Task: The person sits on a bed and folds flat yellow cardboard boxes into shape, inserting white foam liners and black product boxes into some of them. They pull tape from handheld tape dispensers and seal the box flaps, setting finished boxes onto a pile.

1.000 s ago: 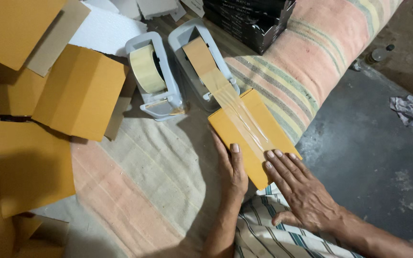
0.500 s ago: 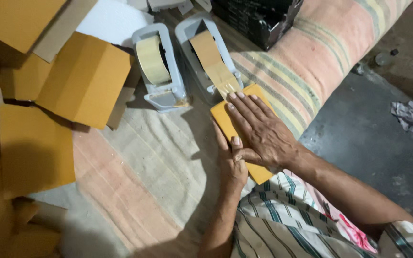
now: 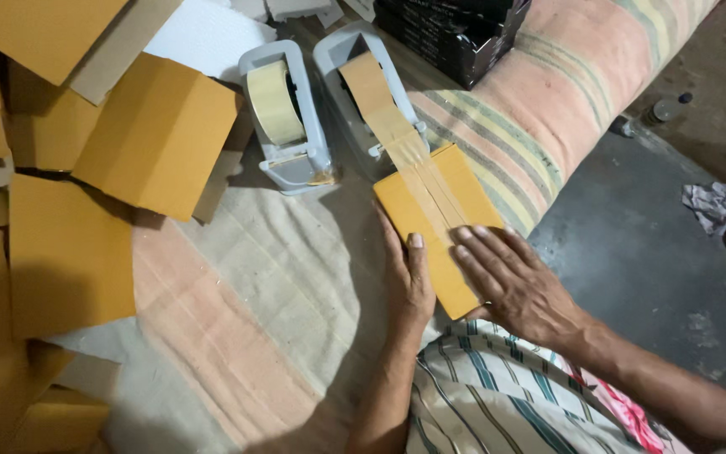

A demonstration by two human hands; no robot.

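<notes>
mustard-yellow cardboard, one small flat box [image 3: 434, 223], lies on the striped cloth [image 3: 237, 303] just in front of the dispensers, under both your hands. your right hand [image 3: 514, 282] lies open and flat, fingers spread, palm pressing the box's near half; it grips nothing. your left hand [image 3: 409, 277] is also open, laid along the box's left edge with the fingers steadying its side. change noted: half a second ago your right hand covered the box's far end up by the dispenser; it now sits at the near end, and the strip of brown tape [image 3: 418, 164] shows bare down the middle of the box, which suggests the tape has just been smoothed along the seam. the strip still runs unbroken up to the right tape dispenser [image 3: 355, 92], so it appears uncut. count: two grey tape dispensers, the left tape dispenser [image 3: 283, 113] carrying a pale cream roll, the right one brown tape. flat yellow cardboard blanks [image 3: 157, 134] lie spread at your left, at least five, some overlapping so the exact number cannot be told. one stack of black trays [image 3: 455, 34] stands behind the dispensers. one crumpled rag [image 3: 716, 202] lies on the grey floor at right.
</notes>
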